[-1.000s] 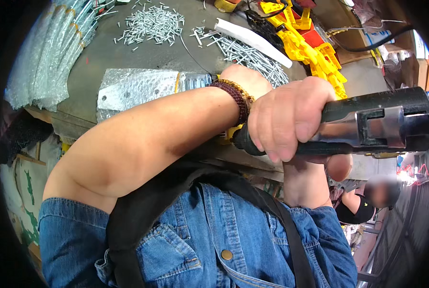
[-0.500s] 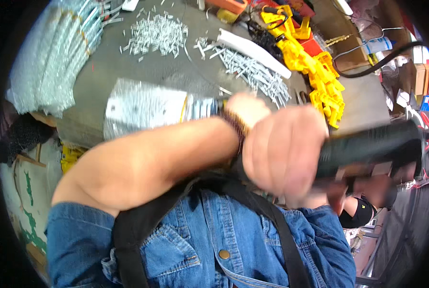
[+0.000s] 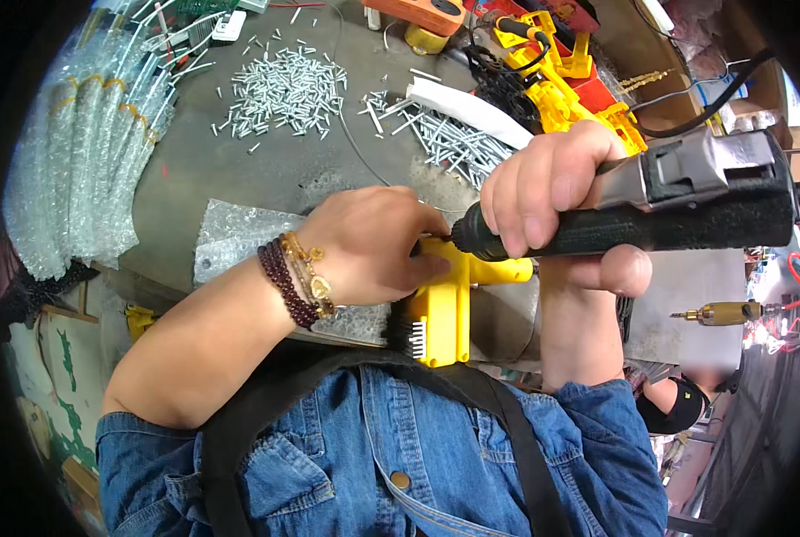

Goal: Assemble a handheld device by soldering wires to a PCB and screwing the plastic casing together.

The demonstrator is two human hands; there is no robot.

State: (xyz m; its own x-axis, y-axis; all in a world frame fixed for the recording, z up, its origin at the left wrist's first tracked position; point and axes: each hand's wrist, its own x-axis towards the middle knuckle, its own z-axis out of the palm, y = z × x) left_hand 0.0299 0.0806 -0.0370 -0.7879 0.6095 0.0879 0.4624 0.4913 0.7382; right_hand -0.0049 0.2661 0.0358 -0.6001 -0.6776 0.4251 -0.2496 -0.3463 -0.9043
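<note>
My left hand point(image 3: 368, 242), with beaded bracelets at the wrist, is closed on a yellow plastic part point(image 3: 444, 313) near my chest. This part has a side arm, a row of white teeth and dark bristles along its left side. My right hand point(image 3: 552, 192) is wrapped round a black electric screwdriver point(image 3: 677, 224) with a metal lever, lying nearly level. The driver's nose points left and meets the yellow part beside my left fingertips. Its bit is mostly hidden there, and I cannot tell whether a screw is on it.
Short screws point(image 3: 283, 89) lie heaped at the far middle; longer screws point(image 3: 458, 148) lie beside a rolled white sheet point(image 3: 467, 109). Yellow parts point(image 3: 610, 116) are piled far right. Bubble-wrapped bundles point(image 3: 77, 179) occupy the left. A brass-coloured driver point(image 3: 722, 313) hangs at right, near another person point(image 3: 682, 403).
My left hand has drawn back leftward from the far side, and the yellow part now shows in it. My right hand has moved the screwdriver away from my chest, its nose to the part.
</note>
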